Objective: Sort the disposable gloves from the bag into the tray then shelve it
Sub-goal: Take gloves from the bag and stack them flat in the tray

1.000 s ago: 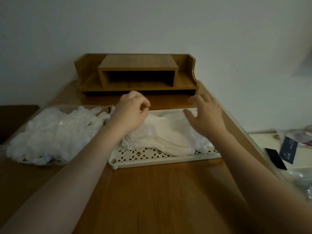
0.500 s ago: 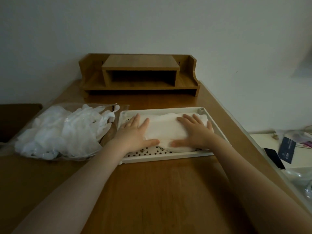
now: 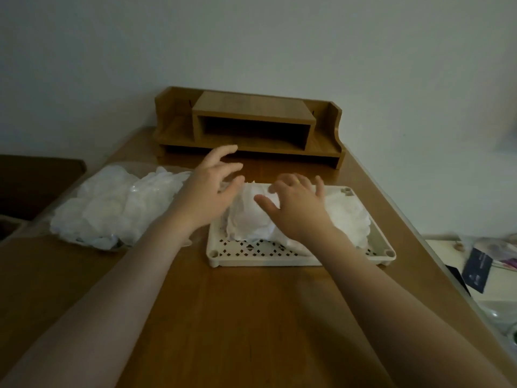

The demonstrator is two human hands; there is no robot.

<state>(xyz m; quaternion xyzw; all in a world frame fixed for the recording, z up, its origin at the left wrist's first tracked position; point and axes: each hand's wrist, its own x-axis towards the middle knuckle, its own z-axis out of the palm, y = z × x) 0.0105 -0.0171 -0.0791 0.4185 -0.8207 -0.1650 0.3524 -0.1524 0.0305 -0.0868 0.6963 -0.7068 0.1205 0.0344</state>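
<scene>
A white perforated tray (image 3: 279,254) sits on the wooden desk and holds a pile of white disposable gloves (image 3: 347,217). My right hand (image 3: 296,205) lies over the middle of that pile with its fingers spread and straight. My left hand (image 3: 212,189) hovers at the tray's left end, fingers loosely spread, holding nothing. A clear bag full of more gloves (image 3: 112,208) lies to the left of the tray. A wooden desktop shelf (image 3: 249,127) stands at the back against the wall.
A dark piece of furniture (image 3: 36,180) sits at the far left. To the right of the desk, a lower white surface carries a dark card (image 3: 477,270), a phone and clear plastic items. Bare desk wood (image 3: 237,317) stretches in front of the tray.
Both hands were pressing flat on the gloves in the tray half a second ago. The left hand has lifted off and moved back-left; the right hand has shifted toward the tray's middle.
</scene>
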